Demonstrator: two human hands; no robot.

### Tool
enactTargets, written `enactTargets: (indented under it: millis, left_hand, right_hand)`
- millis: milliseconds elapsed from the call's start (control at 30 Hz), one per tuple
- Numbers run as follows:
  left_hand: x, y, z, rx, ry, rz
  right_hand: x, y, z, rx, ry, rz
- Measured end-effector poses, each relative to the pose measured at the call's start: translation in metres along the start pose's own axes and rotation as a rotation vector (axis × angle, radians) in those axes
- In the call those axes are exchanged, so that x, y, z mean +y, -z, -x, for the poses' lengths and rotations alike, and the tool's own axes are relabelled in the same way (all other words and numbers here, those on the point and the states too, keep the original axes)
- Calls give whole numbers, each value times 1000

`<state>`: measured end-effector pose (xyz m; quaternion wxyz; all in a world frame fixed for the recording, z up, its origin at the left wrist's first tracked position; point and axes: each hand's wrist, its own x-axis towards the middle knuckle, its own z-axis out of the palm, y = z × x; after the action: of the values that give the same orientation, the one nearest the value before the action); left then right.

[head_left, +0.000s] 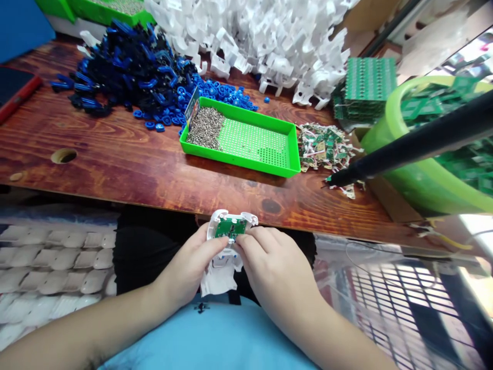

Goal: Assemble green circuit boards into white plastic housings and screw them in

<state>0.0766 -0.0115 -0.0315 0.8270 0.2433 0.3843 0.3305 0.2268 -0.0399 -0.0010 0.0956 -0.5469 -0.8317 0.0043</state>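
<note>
Just in front of the table edge, over my lap, I see a white plastic housing (219, 280) with a green circuit board (230, 227) seated in its upper part. My left hand (188, 262) is closed around the housing's left side, its thumb pressing at the board's lower edge. From the right, my right hand (271, 257) has its fingers bent against the housing and its fingertips at the board's lower right. Whether a small part sits under those fingertips is hidden.
A green tray (246, 163) of small screws (205, 127) stands on the wooden table (127, 159). Behind it lie blue parts (134, 67) and white housings (262, 36). At right are wired boards (325, 146), a green tub (404, 169) and a black rod (408, 141) slanting across.
</note>
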Motion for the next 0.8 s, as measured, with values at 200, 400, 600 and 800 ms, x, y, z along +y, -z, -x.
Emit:
enactTargets:
  millis: [200,400,600,800]
  left_hand:
    - [-6,-2,2,31,-50,-20]
    - [-5,0,1,43,-68,-12]
    - [-4,1,2,65,-73,-19]
    - [-6,-2,2,81,-65,-27]
  right_hand:
    - [-3,1,2,-15,17,15]
    - [-5,0,3,26,27,-13]
    - [-4,2,6,166,39,-136]
    - [3,2,14,450,-237,-430]
